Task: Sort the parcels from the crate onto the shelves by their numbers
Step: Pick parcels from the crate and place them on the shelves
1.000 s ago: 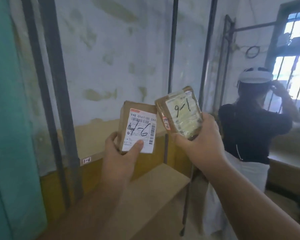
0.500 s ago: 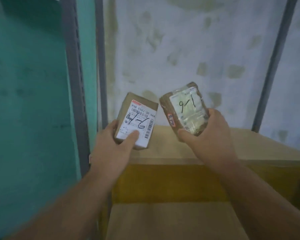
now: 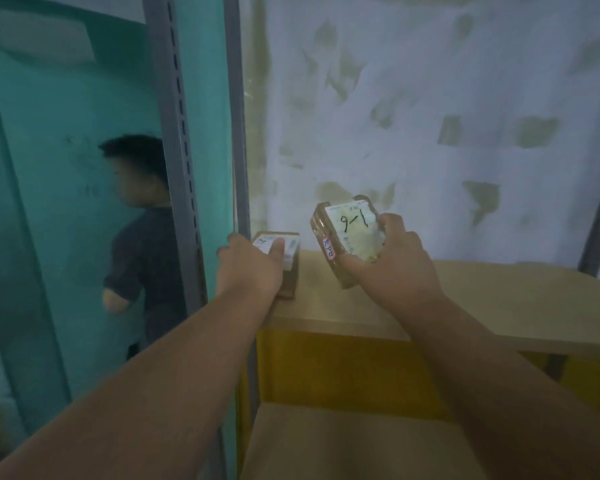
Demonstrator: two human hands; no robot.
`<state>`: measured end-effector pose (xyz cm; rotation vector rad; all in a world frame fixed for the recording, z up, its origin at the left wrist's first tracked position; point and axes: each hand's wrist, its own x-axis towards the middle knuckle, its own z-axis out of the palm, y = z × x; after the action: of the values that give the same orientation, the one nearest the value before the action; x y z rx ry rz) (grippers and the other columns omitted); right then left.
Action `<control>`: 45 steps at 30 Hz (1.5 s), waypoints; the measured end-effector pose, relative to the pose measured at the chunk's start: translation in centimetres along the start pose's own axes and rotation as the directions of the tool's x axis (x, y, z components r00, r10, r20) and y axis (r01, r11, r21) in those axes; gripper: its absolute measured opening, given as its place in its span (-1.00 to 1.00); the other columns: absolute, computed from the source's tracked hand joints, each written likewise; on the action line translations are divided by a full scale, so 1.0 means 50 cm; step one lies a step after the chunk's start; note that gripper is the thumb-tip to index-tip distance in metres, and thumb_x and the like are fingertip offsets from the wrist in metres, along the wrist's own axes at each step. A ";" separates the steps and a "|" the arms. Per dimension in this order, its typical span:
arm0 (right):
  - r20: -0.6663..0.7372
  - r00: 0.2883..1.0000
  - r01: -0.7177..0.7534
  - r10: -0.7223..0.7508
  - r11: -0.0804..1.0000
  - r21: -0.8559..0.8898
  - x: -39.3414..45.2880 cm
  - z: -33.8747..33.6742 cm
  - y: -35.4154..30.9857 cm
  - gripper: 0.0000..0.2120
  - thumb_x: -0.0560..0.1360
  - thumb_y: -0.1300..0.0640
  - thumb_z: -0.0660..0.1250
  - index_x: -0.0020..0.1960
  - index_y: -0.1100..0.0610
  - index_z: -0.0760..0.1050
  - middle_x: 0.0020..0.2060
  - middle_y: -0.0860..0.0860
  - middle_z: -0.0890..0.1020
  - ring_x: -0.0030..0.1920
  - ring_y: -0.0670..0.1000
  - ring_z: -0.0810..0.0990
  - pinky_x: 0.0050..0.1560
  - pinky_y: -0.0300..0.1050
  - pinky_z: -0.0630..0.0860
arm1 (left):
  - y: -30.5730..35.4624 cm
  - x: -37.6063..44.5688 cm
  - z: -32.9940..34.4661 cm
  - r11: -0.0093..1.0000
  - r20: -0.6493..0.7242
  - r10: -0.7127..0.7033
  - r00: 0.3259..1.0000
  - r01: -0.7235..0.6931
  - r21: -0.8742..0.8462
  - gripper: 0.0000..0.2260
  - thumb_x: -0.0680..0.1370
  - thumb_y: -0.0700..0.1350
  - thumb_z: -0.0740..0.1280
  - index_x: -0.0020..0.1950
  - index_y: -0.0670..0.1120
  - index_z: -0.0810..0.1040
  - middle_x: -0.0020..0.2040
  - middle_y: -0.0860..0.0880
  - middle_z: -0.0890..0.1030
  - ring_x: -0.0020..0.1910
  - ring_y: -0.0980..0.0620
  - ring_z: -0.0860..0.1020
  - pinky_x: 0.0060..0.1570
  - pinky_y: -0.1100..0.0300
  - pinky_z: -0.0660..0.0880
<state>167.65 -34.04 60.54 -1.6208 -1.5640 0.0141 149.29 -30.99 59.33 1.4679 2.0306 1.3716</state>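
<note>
Two parcels at the upper shelf, one in each grip

The left hand (image 3: 248, 268) clasps a brown parcel (image 3: 284, 258) lying flat at the wooden shelf's (image 3: 465, 299) left end, thumb across its label; the right hand (image 3: 392, 261) grasps the parcel marked 9-1 (image 3: 347, 237), tilted above the shelf, fingers wrapped round its right and lower edges, before the patchy wall (image 3: 430, 116)

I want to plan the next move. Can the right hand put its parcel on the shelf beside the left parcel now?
Probably yes. The right hand holds its parcel just above the shelf, and the board right of the left parcel shows bare.
</note>
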 end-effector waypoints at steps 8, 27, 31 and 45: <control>0.082 0.988 -0.112 0.127 0.979 -0.169 0.004 0.003 -0.016 -0.29 0.37 -0.40 0.30 0.36 -0.02 0.30 0.05 0.08 0.42 0.08 0.18 0.54 0.16 0.10 0.52 | -0.060 -0.126 -0.002 0.834 -0.019 0.550 0.835 -0.549 0.051 -0.76 0.57 0.05 0.31 0.19 0.04 0.43 0.12 0.07 0.42 0.01 0.10 0.44 -0.12 0.20 0.41; 0.252 0.871 0.469 -0.421 0.867 -0.171 -0.153 -0.008 -0.064 -0.48 0.55 -0.27 0.22 0.38 0.02 0.36 0.25 0.05 0.41 0.28 0.10 0.38 0.31 0.08 0.39 | -0.239 -0.261 0.000 0.861 0.104 0.404 0.909 -0.416 0.292 -0.73 0.54 0.02 0.33 0.21 -0.01 0.50 0.12 0.03 0.51 0.10 0.01 0.52 0.10 0.09 0.48; 0.240 0.769 0.615 -0.593 0.788 -0.026 -0.237 0.033 -0.133 -0.49 0.54 -0.22 0.26 0.38 0.04 0.40 0.24 0.06 0.46 0.26 0.11 0.41 0.28 0.09 0.41 | -0.307 -0.294 -0.085 0.871 0.011 0.349 0.937 -0.328 0.366 -0.72 0.46 0.03 0.31 0.11 -0.05 0.55 0.02 -0.03 0.56 -0.01 -0.10 0.57 -0.02 0.03 0.52; 0.214 0.578 0.736 -0.788 0.616 0.281 -0.515 0.389 -0.634 -0.47 0.45 -0.19 0.29 0.27 0.14 0.49 0.14 0.17 0.53 0.13 0.24 0.52 0.13 0.13 0.49 | -0.752 -0.270 -0.627 0.809 -0.249 0.108 0.962 0.060 0.584 -0.76 0.44 0.03 0.41 0.07 0.04 0.51 -0.07 0.03 0.51 -0.09 -0.03 0.52 -0.16 0.09 0.48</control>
<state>125.87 -49.34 52.54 -0.7016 -2.3554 -0.0665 111.99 -60.09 40.83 1.5968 2.8104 1.0311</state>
